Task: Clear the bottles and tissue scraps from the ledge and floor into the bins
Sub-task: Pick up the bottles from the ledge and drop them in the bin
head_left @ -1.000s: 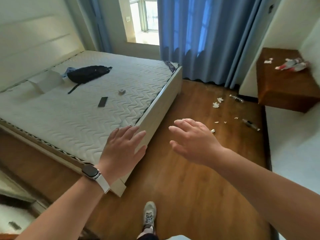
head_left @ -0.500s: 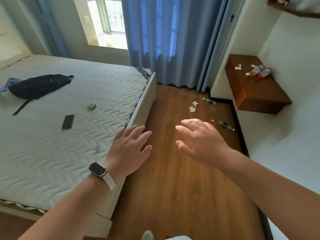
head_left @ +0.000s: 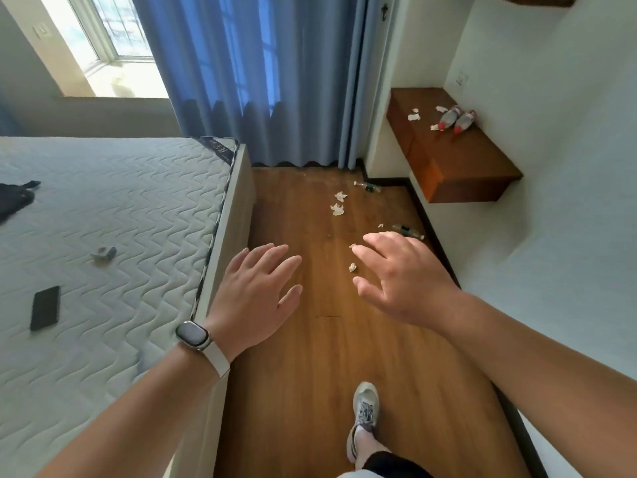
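Note:
Two plastic bottles (head_left: pixel 456 119) with red caps lie side by side on the brown wooden ledge (head_left: pixel 458 160) at the right wall, with white tissue scraps (head_left: pixel 414 114) next to them. On the wood floor a bottle (head_left: pixel 367 186) lies near the curtain and another bottle (head_left: pixel 406 231) lies by the skirting, partly behind my right hand. White tissue scraps (head_left: pixel 338 209) are strewn on the floor, one small scrap (head_left: pixel 352 267) close to my right hand. My left hand (head_left: pixel 256 296) and right hand (head_left: pixel 400 274) hover open above the floor, holding nothing. No bin is in view.
A bed with a white quilted mattress (head_left: pixel 113 257) fills the left, carrying a black phone (head_left: pixel 45 308), a small crumpled item (head_left: pixel 104 252) and a black bag (head_left: pixel 13 198). Blue curtains (head_left: pixel 262 81) hang at the back. My shoe (head_left: pixel 364 415) steps on the floor.
The view has moved forward along the bed's foot toward the ledge; the bottles and scraps are nearer. Both hands stay open and raised in front.

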Demonstrator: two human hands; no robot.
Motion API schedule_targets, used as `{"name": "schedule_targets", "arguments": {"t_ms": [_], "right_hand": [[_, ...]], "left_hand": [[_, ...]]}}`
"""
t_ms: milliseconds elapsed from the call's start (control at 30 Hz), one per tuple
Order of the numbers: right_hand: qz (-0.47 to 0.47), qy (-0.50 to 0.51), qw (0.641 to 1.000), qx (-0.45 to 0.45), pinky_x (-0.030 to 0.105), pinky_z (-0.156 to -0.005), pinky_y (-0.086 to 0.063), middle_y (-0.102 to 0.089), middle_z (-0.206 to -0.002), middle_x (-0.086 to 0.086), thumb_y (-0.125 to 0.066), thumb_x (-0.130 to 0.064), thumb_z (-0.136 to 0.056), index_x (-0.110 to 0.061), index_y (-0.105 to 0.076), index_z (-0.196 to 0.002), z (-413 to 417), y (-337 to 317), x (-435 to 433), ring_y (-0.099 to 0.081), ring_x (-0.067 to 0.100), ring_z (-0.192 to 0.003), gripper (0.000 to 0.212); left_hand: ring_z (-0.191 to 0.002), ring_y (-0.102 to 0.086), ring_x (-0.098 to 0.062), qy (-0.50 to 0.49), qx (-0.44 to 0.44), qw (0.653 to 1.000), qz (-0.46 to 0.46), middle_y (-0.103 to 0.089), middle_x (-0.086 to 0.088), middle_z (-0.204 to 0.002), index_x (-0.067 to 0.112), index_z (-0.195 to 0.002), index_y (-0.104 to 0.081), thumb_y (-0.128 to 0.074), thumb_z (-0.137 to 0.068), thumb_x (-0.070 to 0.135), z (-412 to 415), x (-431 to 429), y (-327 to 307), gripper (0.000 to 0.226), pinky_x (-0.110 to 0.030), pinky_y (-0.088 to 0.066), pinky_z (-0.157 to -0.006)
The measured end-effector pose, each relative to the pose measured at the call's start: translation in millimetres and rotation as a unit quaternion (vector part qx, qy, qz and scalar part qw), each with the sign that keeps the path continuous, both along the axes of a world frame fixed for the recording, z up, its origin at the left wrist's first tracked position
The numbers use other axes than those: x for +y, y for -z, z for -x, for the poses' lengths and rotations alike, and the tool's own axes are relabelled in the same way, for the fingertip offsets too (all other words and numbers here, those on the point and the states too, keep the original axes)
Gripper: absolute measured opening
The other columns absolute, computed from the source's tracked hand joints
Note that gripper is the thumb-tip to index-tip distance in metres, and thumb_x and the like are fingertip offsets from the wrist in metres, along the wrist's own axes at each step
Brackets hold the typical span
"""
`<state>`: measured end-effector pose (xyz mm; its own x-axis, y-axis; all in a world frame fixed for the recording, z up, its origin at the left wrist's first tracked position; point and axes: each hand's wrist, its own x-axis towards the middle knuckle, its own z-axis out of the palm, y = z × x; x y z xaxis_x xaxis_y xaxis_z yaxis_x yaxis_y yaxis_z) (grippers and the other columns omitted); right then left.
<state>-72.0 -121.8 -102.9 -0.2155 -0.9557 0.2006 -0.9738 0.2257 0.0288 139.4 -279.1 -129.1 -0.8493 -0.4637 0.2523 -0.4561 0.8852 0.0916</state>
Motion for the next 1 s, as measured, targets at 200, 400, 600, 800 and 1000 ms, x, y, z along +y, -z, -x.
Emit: {"name": "schedule_targets", "arguments": {"t_ms": [200,400,600,800,1000], "right_hand": [[0.008,-0.007,1.0,-0.003,0.043,-0.1,-0.042,-0.056,-0.133,0.007,-0.043,-0.051,-0.093,-0.018,-0.058,-0.13,75,14,-35,-0.05,0.026,-0.124,0.051],[0.03,0.006,0.999,-0.039,0.045,-0.097,-0.045,-0.057,-0.131,0.007,-0.044,-0.05,-0.093,-0.018,-0.058,-0.128,176,5,-71,-0.051,0.026,-0.123,0.05],[0.045,0.02,0.998,-0.04,0.042,-0.097,-0.044,-0.058,-0.131,0.008,-0.042,-0.05,-0.093,-0.018,-0.058,-0.129,273,-7,-96,-0.051,0.026,-0.122,0.051],[0.051,0.052,0.996,-0.055,0.04,-0.102,-0.041,-0.055,-0.136,0.006,-0.041,-0.05,-0.095,-0.02,-0.055,-0.132,335,-16,-103,-0.049,0.024,-0.126,0.05],[0.051,0.094,0.992,-0.067,0.04,-0.1,-0.043,-0.056,-0.135,0.006,-0.037,-0.051,-0.095,-0.019,-0.056,-0.131,388,-17,-120,-0.05,0.024,-0.125,0.052]], "left_hand": [[-0.134,-0.042,-0.025,0.025,-0.008,1.0,0.01,-0.052,0.0,-0.141,0.025,-0.133,-0.053,-0.042,-0.095,0.048,83,-42,-3,0.045,-0.049,-0.034,-0.111],[-0.133,-0.044,-0.023,0.047,-0.013,0.999,0.024,-0.053,0.002,-0.139,0.027,-0.132,-0.054,-0.041,-0.096,0.048,187,-79,-17,0.044,-0.047,-0.034,-0.111],[-0.133,-0.044,-0.022,0.041,-0.02,0.998,0.034,-0.053,0.003,-0.139,0.026,-0.133,-0.053,-0.04,-0.096,0.049,281,-110,-25,0.046,-0.049,-0.036,-0.108],[-0.134,-0.042,-0.02,0.065,-0.03,0.996,0.048,-0.051,0.004,-0.14,0.028,-0.135,-0.051,-0.036,-0.096,0.051,354,-130,-34,0.047,-0.048,-0.034,-0.111],[-0.135,-0.041,-0.02,0.1,-0.016,0.994,0.044,-0.051,0.005,-0.141,0.029,-0.135,-0.051,-0.04,-0.096,0.05,425,-161,-36,0.046,-0.045,-0.029,-0.113]]}}
